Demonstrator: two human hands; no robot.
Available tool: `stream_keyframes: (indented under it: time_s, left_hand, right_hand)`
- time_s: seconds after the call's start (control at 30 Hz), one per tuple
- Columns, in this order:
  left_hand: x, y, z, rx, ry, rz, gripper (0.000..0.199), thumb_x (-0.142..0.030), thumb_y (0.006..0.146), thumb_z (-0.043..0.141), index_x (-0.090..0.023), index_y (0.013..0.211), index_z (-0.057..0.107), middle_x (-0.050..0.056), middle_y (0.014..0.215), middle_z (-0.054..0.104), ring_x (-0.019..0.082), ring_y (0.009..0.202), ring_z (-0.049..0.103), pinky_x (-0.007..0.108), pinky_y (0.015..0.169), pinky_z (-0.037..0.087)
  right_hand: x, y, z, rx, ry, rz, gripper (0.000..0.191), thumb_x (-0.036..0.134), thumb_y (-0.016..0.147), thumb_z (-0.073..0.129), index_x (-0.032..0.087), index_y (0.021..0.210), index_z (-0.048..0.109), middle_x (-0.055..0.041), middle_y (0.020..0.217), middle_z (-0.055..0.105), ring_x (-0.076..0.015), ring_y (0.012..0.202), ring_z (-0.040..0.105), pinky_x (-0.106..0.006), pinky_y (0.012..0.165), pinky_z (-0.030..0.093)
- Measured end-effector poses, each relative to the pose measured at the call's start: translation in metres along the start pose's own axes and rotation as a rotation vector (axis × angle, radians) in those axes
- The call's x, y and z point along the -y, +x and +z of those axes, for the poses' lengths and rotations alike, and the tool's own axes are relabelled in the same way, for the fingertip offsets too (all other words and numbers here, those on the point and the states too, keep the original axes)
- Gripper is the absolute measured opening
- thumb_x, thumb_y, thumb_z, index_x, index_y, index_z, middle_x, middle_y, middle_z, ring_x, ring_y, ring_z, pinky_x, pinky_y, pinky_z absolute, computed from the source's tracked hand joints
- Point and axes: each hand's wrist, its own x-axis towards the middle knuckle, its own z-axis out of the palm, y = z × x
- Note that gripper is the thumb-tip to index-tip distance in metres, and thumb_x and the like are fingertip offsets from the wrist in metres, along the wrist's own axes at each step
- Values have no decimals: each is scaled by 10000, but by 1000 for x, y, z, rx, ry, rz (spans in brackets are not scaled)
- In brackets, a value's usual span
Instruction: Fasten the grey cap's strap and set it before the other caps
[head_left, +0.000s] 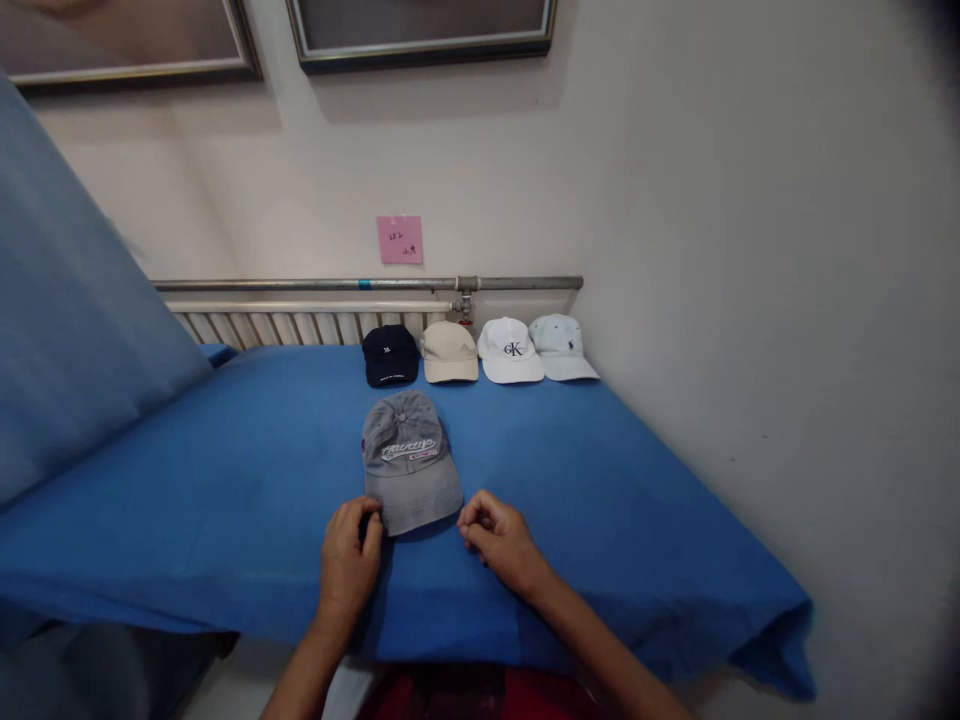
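A grey baseball cap (411, 470) with white script lettering lies on a blue cloth, its brim toward me. At the brim's left corner is my left hand (351, 555), thumb and fingers curled in and closed on the brim's edge. My right hand (499, 540) is curled shut beside the brim's right corner, very near it. Nothing shows in its fingers. Behind the grey cap stand a navy cap (391, 355), a beige cap (449, 352), a white cap (511, 351) with black letters, and a pale mint cap (562, 348), side by side.
The blue cloth (247, 480) covers the table and hangs over its front edge. A blue curtain (67, 300) borders the left side. At the back are a radiator (300, 328) and a metal pipe (300, 286), with a pink note (400, 240) on the wall above.
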Motion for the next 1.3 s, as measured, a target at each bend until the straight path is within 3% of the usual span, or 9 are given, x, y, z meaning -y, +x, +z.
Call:
stream_keyframes:
  time_s: [0.57, 0.87, 1.1, 1.3]
  left_hand:
    - [-1, 0, -1, -33, 29, -1, 188, -317, 879, 463, -195, 908, 602, 90, 945, 670, 256, 930, 611, 424, 855, 479]
    - [-22, 33, 15, 43, 204, 155, 302, -251, 897, 460, -189, 1099, 675, 126, 1166, 634, 302, 1087, 545, 494, 927, 426]
    - [-30, 28, 14, 1, 177, 155, 221, -199, 875, 472, -206, 904, 690, 95, 1123, 641, 275, 1077, 554, 473, 951, 414]
    - [-29, 30, 12, 0, 192, 162, 294, -129, 836, 452, -205, 1001, 683, 107, 1169, 628, 284, 1093, 543, 475, 938, 423]
  right_hand:
    - [9, -3, 0, 6, -23, 19, 40, 181, 708, 523, 220, 704, 522, 51, 602, 508, -100, 545, 491, -191, 464, 356]
    - [7, -2, 0, 5, -47, 24, 28, 191, 715, 524, 217, 711, 532, 51, 595, 515, -100, 536, 477, -195, 470, 353]
    - [11, -3, 0, 10, -51, 29, 14, 220, 736, 531, 219, 724, 536, 54, 594, 511, -101, 532, 469, -200, 478, 356]
    - [10, -3, 0, 9, -58, 21, 29, 197, 725, 530, 216, 710, 547, 50, 599, 518, -97, 540, 468, -191, 467, 339]
